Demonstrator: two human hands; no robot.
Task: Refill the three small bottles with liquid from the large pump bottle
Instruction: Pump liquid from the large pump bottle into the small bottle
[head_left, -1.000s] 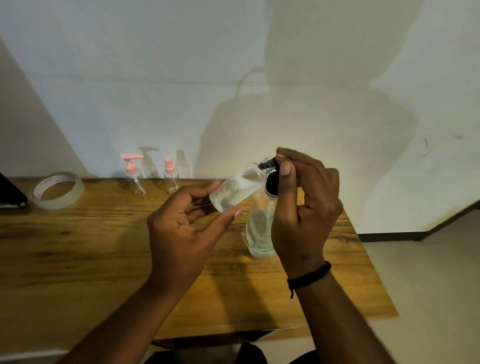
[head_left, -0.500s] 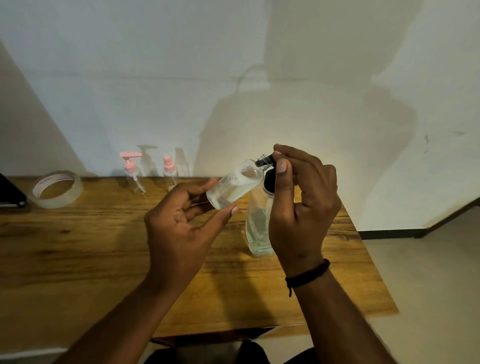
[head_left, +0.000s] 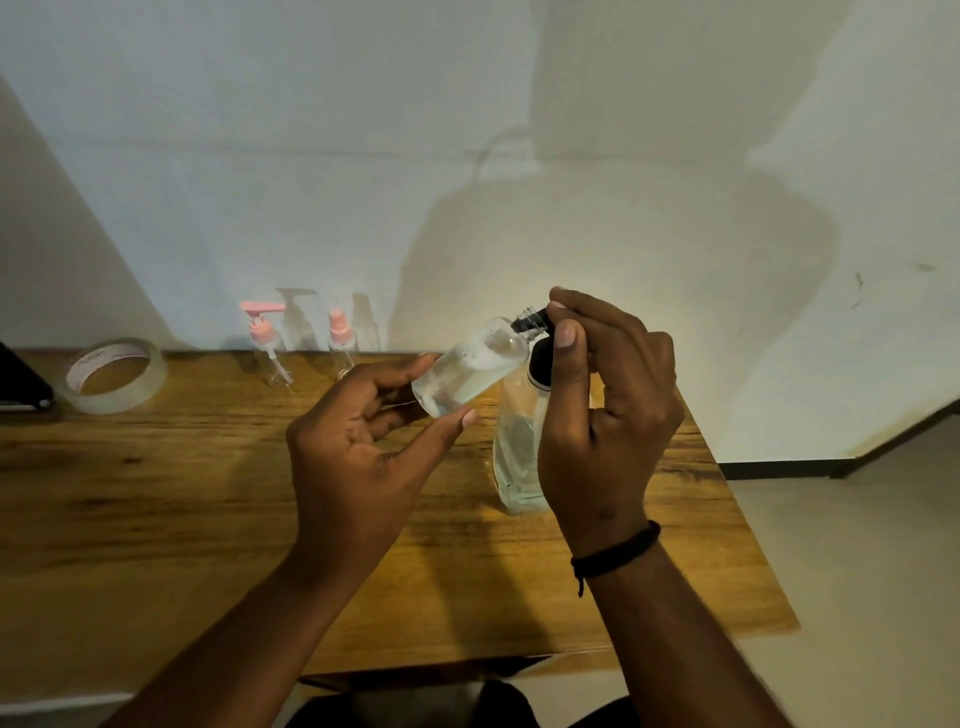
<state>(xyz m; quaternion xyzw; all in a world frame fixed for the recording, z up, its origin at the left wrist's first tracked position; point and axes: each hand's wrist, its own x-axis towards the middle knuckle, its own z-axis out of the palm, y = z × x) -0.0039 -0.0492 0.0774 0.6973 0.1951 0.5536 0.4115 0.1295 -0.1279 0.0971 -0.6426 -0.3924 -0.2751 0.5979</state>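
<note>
Head view, left hand (head_left: 358, 457) fingers still gripping tilted small bottle (head_left: 470, 366), right hand (head_left: 602, 410) fingers still pinching pump nozzle (head_left: 535, 319).

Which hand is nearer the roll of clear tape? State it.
Left. The left hand is mid-table, holding a small clear bottle; the roll of clear tape lies far left. The right hand is farther right.

Pump bottle (head_left: 519, 457) partly behind right hand (head_left: 602, 415)
</note>
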